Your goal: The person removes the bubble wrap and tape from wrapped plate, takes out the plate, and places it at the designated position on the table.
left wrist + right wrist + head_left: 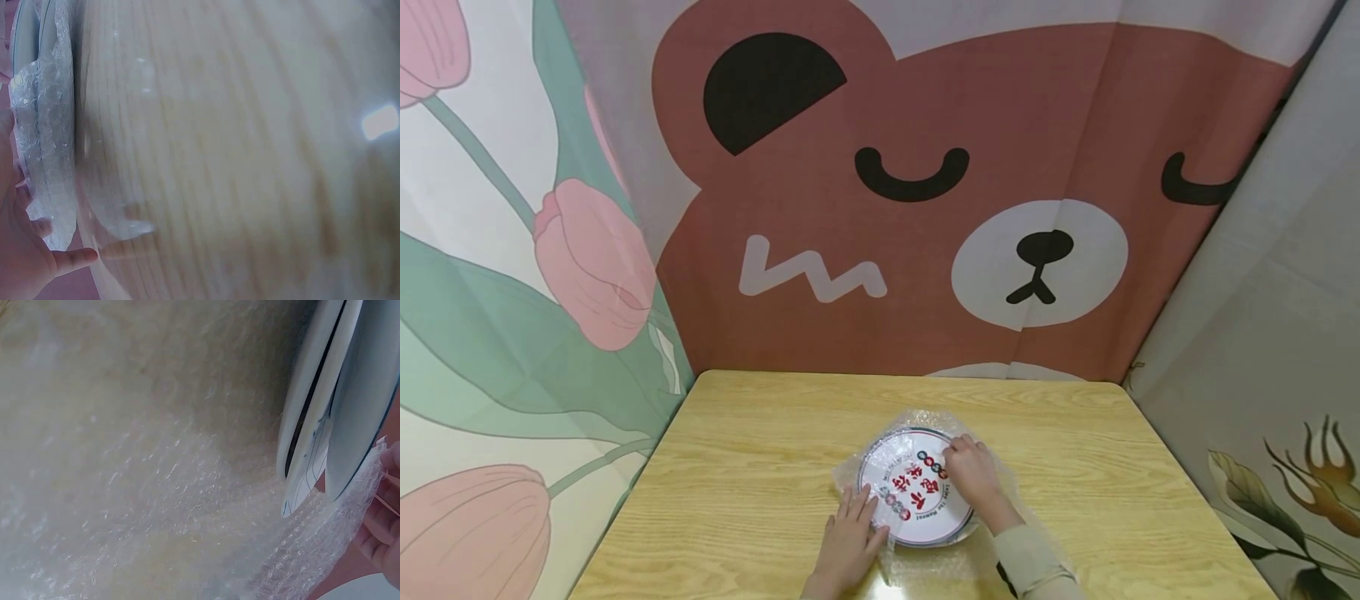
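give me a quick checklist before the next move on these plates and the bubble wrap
1. Plates stacked, printed face up: ok.
2. Stack well inside the edges of the table: ok.
3. Left hand in contact at the near-left side: ok.
4. Right hand pinching the bubble wrap: ok, as far as its wrist view shows.
5. Wrap covering every side: not ok, the right wrist view shows bare plate edges.
6. Plates free of chips: cannot tell, most surfaces are hidden.

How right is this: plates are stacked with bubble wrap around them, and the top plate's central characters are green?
The color's wrong: in the head view, the central characters on the top plate are red. The plates are stacked with bubble wrap around them.
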{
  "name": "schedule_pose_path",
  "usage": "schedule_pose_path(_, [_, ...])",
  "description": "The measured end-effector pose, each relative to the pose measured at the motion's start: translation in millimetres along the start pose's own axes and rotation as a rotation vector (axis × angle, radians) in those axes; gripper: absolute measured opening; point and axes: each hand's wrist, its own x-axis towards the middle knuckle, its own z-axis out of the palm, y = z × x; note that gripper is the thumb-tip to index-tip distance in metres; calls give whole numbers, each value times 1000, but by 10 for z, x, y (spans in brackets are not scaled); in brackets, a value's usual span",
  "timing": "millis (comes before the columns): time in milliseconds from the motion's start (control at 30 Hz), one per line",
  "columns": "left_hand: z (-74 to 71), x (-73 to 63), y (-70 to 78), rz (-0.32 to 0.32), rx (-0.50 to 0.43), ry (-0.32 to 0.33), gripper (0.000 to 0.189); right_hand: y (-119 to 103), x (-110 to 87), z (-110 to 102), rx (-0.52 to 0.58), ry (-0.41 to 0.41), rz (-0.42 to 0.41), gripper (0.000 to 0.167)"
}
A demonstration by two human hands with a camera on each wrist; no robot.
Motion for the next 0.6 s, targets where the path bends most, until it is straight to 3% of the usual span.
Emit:
schedule_pose_path(333, [-20,-4,16,0,8,-1,53,65,-19,34,-14,68,5,6])
schedule_pose_path(600, [-17,-8,8,0,14,2,53,87,-17,-11,-27,72,47,5])
